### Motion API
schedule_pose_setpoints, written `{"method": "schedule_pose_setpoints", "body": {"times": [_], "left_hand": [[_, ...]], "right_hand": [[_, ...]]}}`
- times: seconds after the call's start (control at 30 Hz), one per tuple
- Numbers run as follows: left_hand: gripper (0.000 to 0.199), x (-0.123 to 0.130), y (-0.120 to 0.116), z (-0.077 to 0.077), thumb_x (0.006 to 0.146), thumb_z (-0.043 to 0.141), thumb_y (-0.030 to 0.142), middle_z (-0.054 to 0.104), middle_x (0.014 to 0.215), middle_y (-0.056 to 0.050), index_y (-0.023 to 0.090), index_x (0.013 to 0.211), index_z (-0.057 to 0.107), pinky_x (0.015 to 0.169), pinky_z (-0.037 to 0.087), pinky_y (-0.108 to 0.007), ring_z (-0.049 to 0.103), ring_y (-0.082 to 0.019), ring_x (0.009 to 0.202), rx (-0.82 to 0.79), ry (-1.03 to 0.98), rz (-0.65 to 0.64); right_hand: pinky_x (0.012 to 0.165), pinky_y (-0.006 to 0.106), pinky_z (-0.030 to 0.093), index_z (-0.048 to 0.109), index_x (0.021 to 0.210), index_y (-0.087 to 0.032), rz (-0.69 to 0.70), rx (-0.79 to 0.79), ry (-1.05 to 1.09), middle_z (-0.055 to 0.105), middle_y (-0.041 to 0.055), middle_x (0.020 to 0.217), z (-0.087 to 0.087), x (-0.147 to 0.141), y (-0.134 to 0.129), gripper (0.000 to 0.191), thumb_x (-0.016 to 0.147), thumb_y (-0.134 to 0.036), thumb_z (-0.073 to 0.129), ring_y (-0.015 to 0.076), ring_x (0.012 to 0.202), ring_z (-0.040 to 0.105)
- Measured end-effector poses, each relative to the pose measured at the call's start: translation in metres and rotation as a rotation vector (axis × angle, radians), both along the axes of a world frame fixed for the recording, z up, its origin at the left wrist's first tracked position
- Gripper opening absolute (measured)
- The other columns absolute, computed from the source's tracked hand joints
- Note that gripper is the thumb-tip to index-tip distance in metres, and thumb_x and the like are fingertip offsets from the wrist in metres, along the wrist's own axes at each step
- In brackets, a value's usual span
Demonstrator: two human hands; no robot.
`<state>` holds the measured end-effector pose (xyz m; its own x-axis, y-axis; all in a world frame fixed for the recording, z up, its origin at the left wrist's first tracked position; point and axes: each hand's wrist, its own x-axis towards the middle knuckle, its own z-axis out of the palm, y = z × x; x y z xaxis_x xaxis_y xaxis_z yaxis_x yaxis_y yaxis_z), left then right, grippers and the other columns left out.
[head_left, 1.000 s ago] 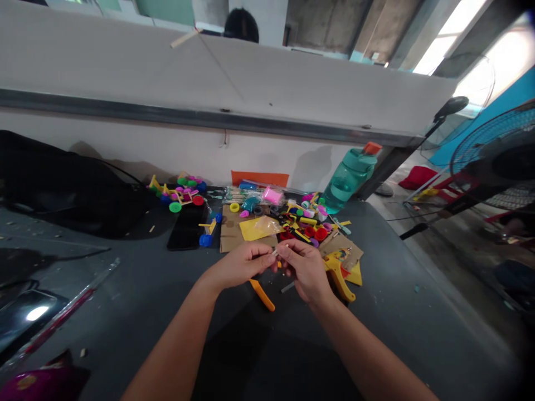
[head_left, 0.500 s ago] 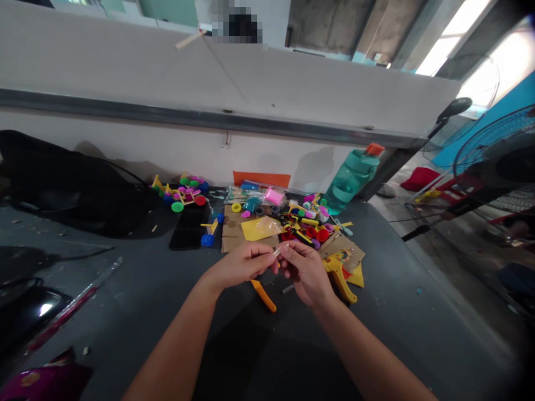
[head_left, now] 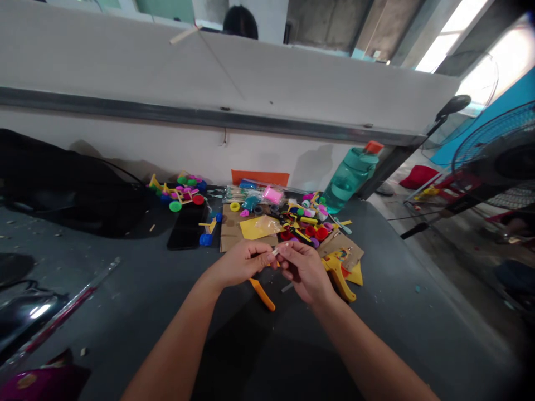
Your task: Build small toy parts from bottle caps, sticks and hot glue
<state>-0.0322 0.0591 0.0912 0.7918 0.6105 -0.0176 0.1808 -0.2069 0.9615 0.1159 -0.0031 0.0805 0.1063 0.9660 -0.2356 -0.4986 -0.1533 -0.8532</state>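
Note:
A small pale stick (head_left: 275, 252) is pinched between the fingertips of my left hand (head_left: 246, 263) and my right hand (head_left: 301, 267), which nearly touch above the dark table. An orange handle (head_left: 263, 295) lies on the table just below my left hand. To the right of my right hand is a yellow glue gun (head_left: 339, 274), partly over brown cardboard. Behind my hands, a yellow sheet (head_left: 254, 227) rests on another cardboard piece (head_left: 230, 231). My fingers hide part of the stick.
A teal bottle (head_left: 350, 179) stands at the back right, beside a pile of colourful parts (head_left: 311, 225). Small wheeled models (head_left: 184, 197) and a black phone (head_left: 184, 229) lie back left. A black bag (head_left: 62, 189) is far left; a person's head shows beyond the partition.
Both hands keep their pinch around the stick with only slight finger movement. The whole view has shifted a little.

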Motion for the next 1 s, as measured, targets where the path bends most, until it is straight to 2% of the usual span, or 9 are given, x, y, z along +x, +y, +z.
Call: {"method": "schedule_pose_setpoints", "body": {"times": [0.2, 0.37, 0.43, 0.5, 0.6, 0.67, 0.73, 0.83, 1.0], "left_hand": [[0.033, 0.003, -0.003, 0.003, 0.087, 0.041, 0.038, 0.042, 0.052, 0.005, 0.015, 0.076, 0.061, 0.044, 0.026, -0.019, 0.034, -0.005, 0.044, -0.020, 0.029, 0.000], [0.030, 0.002, 0.000, 0.002, 0.085, 0.041, 0.033, 0.042, 0.052, 0.005, 0.015, 0.067, 0.059, 0.045, 0.026, -0.019, 0.035, -0.006, 0.047, 0.091, 0.077, 0.092], [0.028, -0.007, 0.006, 0.002, 0.083, 0.043, 0.030, 0.042, 0.051, 0.005, 0.015, 0.064, 0.057, 0.045, 0.025, -0.019, 0.035, -0.007, 0.047, 0.152, 0.093, 0.179], [0.027, -0.020, 0.013, 0.003, 0.082, 0.043, 0.028, 0.039, 0.049, 0.006, 0.015, 0.061, 0.054, 0.044, 0.024, -0.019, 0.034, -0.007, 0.045, 0.199, 0.094, 0.320], [0.027, -0.038, 0.021, 0.006, 0.083, 0.041, 0.028, 0.036, 0.045, 0.006, 0.016, 0.061, 0.050, 0.042, 0.024, -0.020, 0.033, -0.007, 0.042, 0.187, 0.071, 0.444], [0.027, -0.043, 0.022, 0.008, 0.083, 0.041, 0.029, 0.035, 0.044, 0.007, 0.016, 0.060, 0.049, 0.041, 0.024, -0.020, 0.032, -0.007, 0.041, 0.162, 0.046, 0.457], [0.028, -0.043, 0.020, 0.010, 0.083, 0.042, 0.029, 0.036, 0.045, 0.007, 0.016, 0.059, 0.049, 0.042, 0.024, -0.020, 0.032, -0.006, 0.041, 0.129, 0.016, 0.435], [0.029, -0.039, 0.016, 0.012, 0.084, 0.041, 0.029, 0.035, 0.044, 0.007, 0.016, 0.058, 0.048, 0.042, 0.025, -0.020, 0.032, -0.006, 0.041, 0.105, 0.005, 0.380], [0.028, -0.040, 0.017, 0.012, 0.084, 0.042, 0.027, 0.037, 0.046, 0.006, 0.016, 0.059, 0.049, 0.043, 0.025, -0.020, 0.033, -0.006, 0.044, 0.166, 0.035, 0.398]], "right_hand": [[0.035, 0.014, 0.027, 0.062, 0.067, -0.014, -0.064, 0.038, -0.105, 0.052, -0.0030, 0.050, -0.003, -0.001, 0.001, 0.018, 0.065, -0.030, 0.070, 0.0047, 0.043, 0.039], [0.038, 0.018, 0.029, 0.060, 0.073, -0.015, -0.029, 0.049, -0.304, 0.051, -0.0024, 0.058, -0.005, 0.003, 0.004, 0.022, 0.071, -0.037, 0.063, 0.0066, 0.046, 0.040], [0.046, 0.022, 0.038, 0.061, 0.081, -0.016, 0.057, 0.096, -0.602, 0.055, 0.0011, 0.066, -0.006, 0.005, 0.004, 0.028, 0.079, -0.043, 0.053, 0.0109, 0.054, 0.048], [0.067, 0.033, 0.045, 0.060, 0.095, -0.016, 0.142, 0.165, -1.052, 0.060, 0.0076, 0.084, -0.010, 0.005, 0.001, 0.037, 0.080, -0.048, 0.048, 0.0193, 0.076, 0.056], [0.088, 0.049, 0.034, 0.050, 0.118, -0.012, 0.311, 0.173, -1.653, 0.054, 0.0192, 0.112, -0.023, -0.003, -0.005, 0.075, 0.064, -0.063, 0.059, 0.0349, 0.107, 0.046], [0.091, 0.052, 0.030, 0.044, 0.125, -0.009, 0.483, 0.158, -1.815, 0.049, 0.0228, 0.119, -0.034, -0.010, -0.009, 0.092, 0.057, -0.068, 0.062, 0.0381, 0.111, 0.042], [0.090, 0.051, 0.030, 0.041, 0.127, -0.010, 0.528, 0.161, -1.881, 0.048, 0.0229, 0.120, -0.043, -0.017, -0.012, 0.093, 0.056, -0.064, 0.065, 0.0377, 0.110, 0.041], [0.087, 0.045, 0.034, 0.040, 0.127, -0.010, 0.472, 0.193, -1.852, 0.050, 0.0201, 0.115, -0.049, -0.021, -0.012, 0.081, 0.061, -0.049, 0.067, 0.0341, 0.105, 0.044], [0.089, 0.037, 0.037, 0.043, 0.121, -0.012, 0.348, 0.194, -1.579, 0.050, 0.0148, 0.110, -0.036, -0.017, -0.007, 0.061, 0.064, -0.027, 0.059, 0.0270, 0.103, 0.045]]}}
